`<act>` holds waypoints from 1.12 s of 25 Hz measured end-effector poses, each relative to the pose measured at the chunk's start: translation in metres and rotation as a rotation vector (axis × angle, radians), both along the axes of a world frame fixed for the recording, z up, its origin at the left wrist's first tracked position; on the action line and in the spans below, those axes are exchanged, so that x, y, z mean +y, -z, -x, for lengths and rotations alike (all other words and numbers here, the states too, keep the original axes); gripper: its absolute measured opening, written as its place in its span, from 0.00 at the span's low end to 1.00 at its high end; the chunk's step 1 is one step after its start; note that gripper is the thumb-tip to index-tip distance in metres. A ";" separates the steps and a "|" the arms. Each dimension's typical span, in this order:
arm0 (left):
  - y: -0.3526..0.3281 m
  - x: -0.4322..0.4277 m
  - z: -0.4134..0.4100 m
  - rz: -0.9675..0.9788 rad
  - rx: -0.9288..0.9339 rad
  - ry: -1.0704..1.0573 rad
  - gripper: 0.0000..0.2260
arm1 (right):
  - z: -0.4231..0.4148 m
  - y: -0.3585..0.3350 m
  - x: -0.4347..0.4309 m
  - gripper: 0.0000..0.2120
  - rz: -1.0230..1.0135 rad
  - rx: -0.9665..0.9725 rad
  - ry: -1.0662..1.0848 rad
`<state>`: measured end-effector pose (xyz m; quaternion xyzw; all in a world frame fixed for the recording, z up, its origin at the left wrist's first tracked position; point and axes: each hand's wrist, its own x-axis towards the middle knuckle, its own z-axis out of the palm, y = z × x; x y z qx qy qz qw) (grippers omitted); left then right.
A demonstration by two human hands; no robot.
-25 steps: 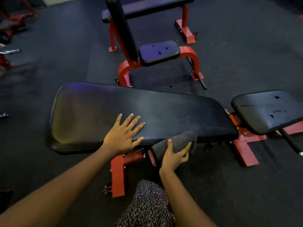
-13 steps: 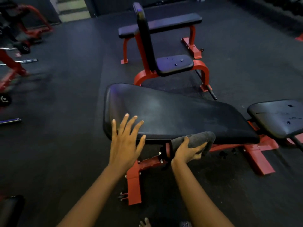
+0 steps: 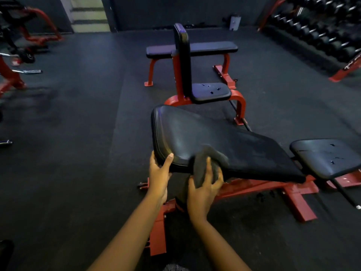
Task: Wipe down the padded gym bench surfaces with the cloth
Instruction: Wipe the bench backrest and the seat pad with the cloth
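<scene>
Your left hand (image 3: 159, 177) grips the near corner of the long back pad (image 3: 230, 141): thumb up on the top face, fingers curled round the edge and under. Your right hand (image 3: 203, 192) is just beside it, fingers wrapped round the dark grey cloth (image 3: 208, 160). The cloth is bunched over the pad's near edge, part on top, part hanging down the side.

The pad is tilted, with its left end raised. It sits on a red frame (image 3: 293, 196) on the dark floor (image 3: 78, 153). To the right lies the seat pad (image 3: 328, 157), apart from the back pad, with a few dark marks on it that may be tears or droplets; the view is too dim to tell.

Beyond stands a second red bench with an upright backrest (image 3: 182, 59) and a small seat (image 3: 211, 91), similarly marked. Behind that is a flat bench (image 3: 205, 48). Far right is a dumbbell rack (image 3: 322, 30), and far left are stairs (image 3: 88, 14).
</scene>
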<state>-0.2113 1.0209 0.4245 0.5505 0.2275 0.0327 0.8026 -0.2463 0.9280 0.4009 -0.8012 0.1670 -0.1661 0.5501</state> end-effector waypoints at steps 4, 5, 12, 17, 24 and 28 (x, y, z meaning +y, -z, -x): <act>-0.008 0.007 0.008 0.349 -0.045 -0.023 0.17 | 0.003 -0.009 -0.014 0.31 0.432 -0.204 -0.378; -0.010 0.008 0.010 0.396 -0.051 -0.034 0.17 | -0.001 -0.011 -0.020 0.31 0.588 -0.263 -0.445; -0.011 0.008 0.019 0.534 -0.102 -0.125 0.31 | -0.070 -0.055 -0.002 0.21 1.234 -0.533 -0.780; -0.019 0.009 0.013 0.515 0.014 -0.183 0.23 | -0.140 -0.096 0.045 0.20 1.335 -0.261 -1.005; -0.035 0.031 -0.034 0.056 0.194 -0.025 0.18 | -0.206 -0.102 0.064 0.27 1.369 -0.395 -1.300; -0.046 0.025 -0.075 -0.122 0.272 -0.029 0.29 | -0.249 -0.093 0.055 0.33 1.064 -0.371 -1.347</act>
